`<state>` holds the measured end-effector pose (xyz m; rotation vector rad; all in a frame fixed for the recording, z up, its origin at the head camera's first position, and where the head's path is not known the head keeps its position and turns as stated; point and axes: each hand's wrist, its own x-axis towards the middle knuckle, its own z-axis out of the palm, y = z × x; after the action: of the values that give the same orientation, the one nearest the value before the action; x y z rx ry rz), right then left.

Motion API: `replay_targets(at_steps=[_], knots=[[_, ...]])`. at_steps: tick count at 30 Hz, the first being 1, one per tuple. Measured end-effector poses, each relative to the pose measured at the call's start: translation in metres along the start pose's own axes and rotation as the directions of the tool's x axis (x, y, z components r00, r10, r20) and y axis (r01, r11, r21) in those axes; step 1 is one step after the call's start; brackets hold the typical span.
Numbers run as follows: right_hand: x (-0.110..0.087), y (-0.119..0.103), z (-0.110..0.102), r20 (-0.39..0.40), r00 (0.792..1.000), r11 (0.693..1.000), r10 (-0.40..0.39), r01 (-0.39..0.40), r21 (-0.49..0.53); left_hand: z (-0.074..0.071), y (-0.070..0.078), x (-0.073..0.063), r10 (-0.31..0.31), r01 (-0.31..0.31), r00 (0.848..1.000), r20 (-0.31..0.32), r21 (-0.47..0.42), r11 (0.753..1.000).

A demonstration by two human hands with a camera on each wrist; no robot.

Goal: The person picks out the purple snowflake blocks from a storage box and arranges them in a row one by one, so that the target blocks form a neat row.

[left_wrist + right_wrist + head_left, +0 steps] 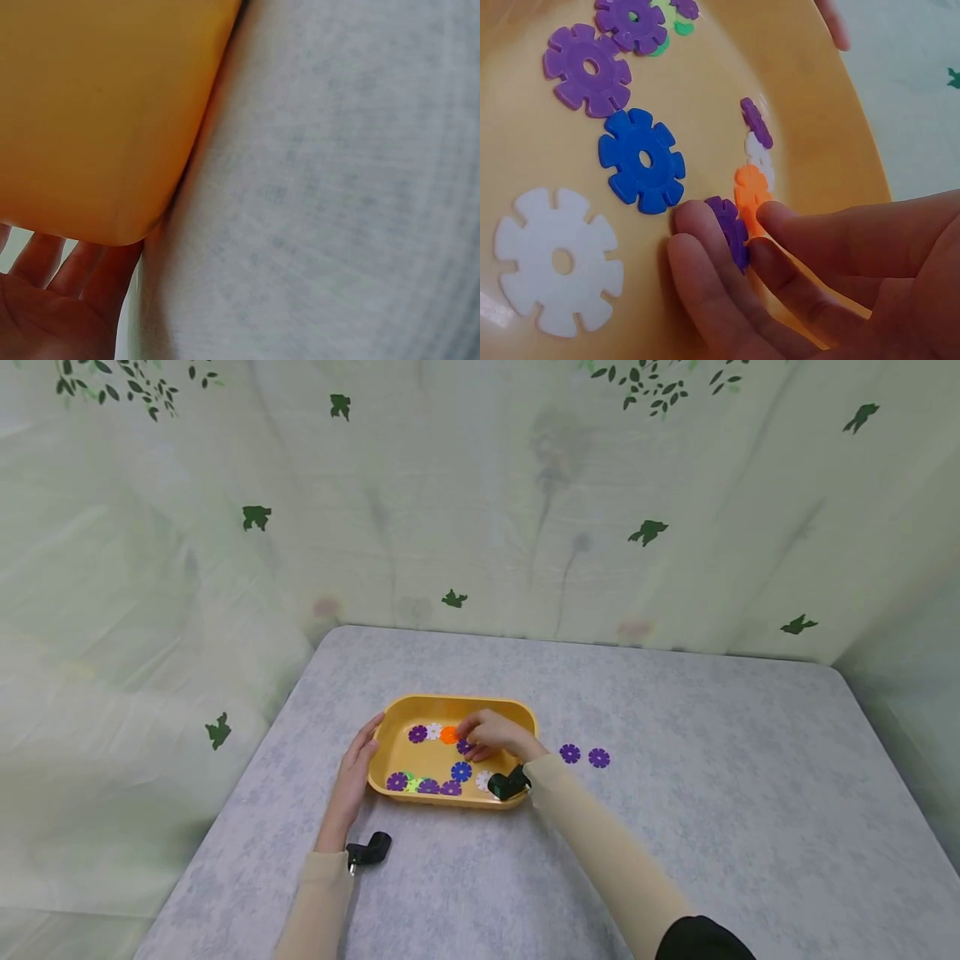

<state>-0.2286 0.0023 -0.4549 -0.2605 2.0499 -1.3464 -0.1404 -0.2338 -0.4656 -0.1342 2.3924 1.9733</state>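
Observation:
My left hand (356, 772) rests against the left end of a yellow tray (450, 802), fingers along its outer wall. In the left wrist view these fingers (56, 262) are extended at the tray's corner. My right hand (498, 735) reaches down inside the tray. Its fingertips are at both sides of a purple notched disc (733, 231) and pinch it. One fingertip overlaps the orange disc (448, 735) beside it. A white disc (434, 732) and another purple disc (417, 734) continue that line leftward. Nearer lie a blue disc (642, 160) and a larger-looking white disc (561, 261).
Along the tray's near side lie several purple discs (428, 786) and a green disc (411, 782). Two purple discs, one on the left (570, 753) and one on the right (599, 757), lie on the grey table (712, 793) right of the tray. A patterned curtain (487, 510) hangs behind.

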Motion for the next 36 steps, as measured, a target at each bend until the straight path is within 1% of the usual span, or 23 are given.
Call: replay_targets(at_steps=[7, 9, 13, 16, 20, 22, 25, 29, 30, 33, 36], knots=[[0.003, 0.0, 0.004, 0.031, 1.0, 0.999, 0.006, -0.004, -0.05, 0.0, -0.001, 0.001, 0.003, -0.003, 1.0, 0.004, 0.003, 1.0], [0.002, -0.001, 0.005, 0.02, 1.0, 0.998, 0.017, -0.016, -0.055, 0.0, -0.002, 0.001, -0.001, 0.001, 1.0, 0.001, 0.007, 1.0], [-0.001, -0.001, 0.005, -0.026, 0.999, 0.997, 0.018, -0.02, -0.071, 0.0, -0.002, 0.0, -0.005, 0.005, 1.0, -0.005, 0.01, 1.0], [-0.002, 0.001, 0.002, -0.044, 0.999, 0.995, -0.018, 0.014, -0.097, 0.0, -0.002, 0.0, -0.003, 0.003, 1.0, -0.005, 0.01, 1.0], [-0.007, 0.0, -0.006, -0.035, 0.994, 0.985, -0.101, 0.095, -0.141, 0.0, -0.001, -0.001, 0.008, -0.008, 1.0, 0.0, 0.009, 1.0], [-0.01, -0.002, -0.01, -0.031, 0.991, 0.981, -0.133, 0.127, -0.146, -0.001, -0.001, -0.001, 0.011, -0.011, 1.0, 0.001, 0.008, 1.0], [-0.015, -0.003, -0.016, -0.03, 0.988, 0.981, -0.155, 0.15, -0.126, -0.001, -0.002, -0.001, 0.014, -0.014, 1.0, 0.003, 0.006, 1.0], [-0.021, -0.002, -0.026, -0.028, 0.982, 0.981, -0.186, 0.185, -0.054, -0.002, -0.002, 0.0, 0.02, -0.02, 1.0, 0.006, 0.003, 1.0], [-0.027, -0.004, -0.029, -0.026, 0.981, 0.981, -0.194, 0.193, -0.034, -0.002, -0.002, 0.0, 0.019, -0.019, 1.0, 0.007, 0.006, 1.0], [-0.034, 0.001, -0.041, -0.029, 0.974, 0.974, -0.223, 0.224, 0.027, -0.001, -0.002, 0.0, 0.018, -0.018, 1.0, 0.006, 0.009, 1.0], [-0.043, 0.009, -0.055, -0.05, 0.972, 0.971, -0.229, 0.232, 0.065, -0.001, -0.001, 0.0, 0.018, -0.018, 1.0, 0.005, 0.012, 1.0]])
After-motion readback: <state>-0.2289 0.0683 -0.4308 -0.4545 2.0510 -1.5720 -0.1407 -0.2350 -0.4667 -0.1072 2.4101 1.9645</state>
